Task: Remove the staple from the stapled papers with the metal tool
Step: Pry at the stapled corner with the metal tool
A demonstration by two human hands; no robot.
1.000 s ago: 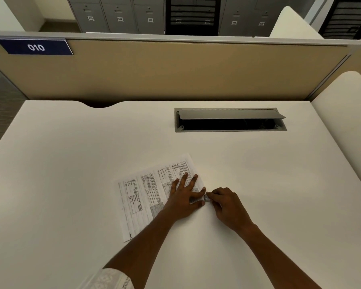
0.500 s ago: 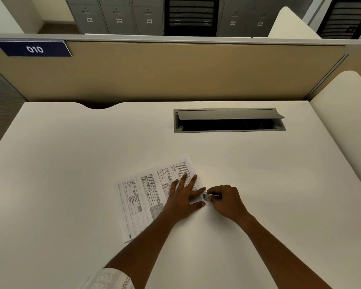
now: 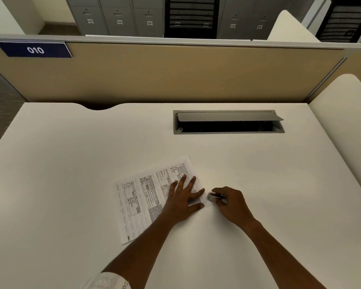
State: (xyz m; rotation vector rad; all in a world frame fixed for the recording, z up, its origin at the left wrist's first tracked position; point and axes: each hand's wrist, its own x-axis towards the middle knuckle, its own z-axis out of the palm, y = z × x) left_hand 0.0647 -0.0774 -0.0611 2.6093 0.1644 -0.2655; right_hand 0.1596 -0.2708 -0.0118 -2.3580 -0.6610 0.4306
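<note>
The stapled papers (image 3: 142,197), printed with tables and text, lie flat on the white desk (image 3: 71,163), turned at an angle. My left hand (image 3: 183,197) presses flat on their right part with fingers spread. My right hand (image 3: 231,203) is closed around a small metal tool (image 3: 214,197), whose tip sits at the papers' near right corner, just right of my left thumb and forefinger. The staple itself is too small to make out.
A grey cable hatch (image 3: 227,122) with its lid propped open is set into the desk behind the papers. A tan partition (image 3: 165,74) with a blue "010" label (image 3: 34,50) closes the far edge. Another white desk (image 3: 350,113) adjoins on the right.
My right hand has drawn slightly to the right, and the metal tool now shows more clearly at the papers' corner. My left hand stays pressed on the papers.
</note>
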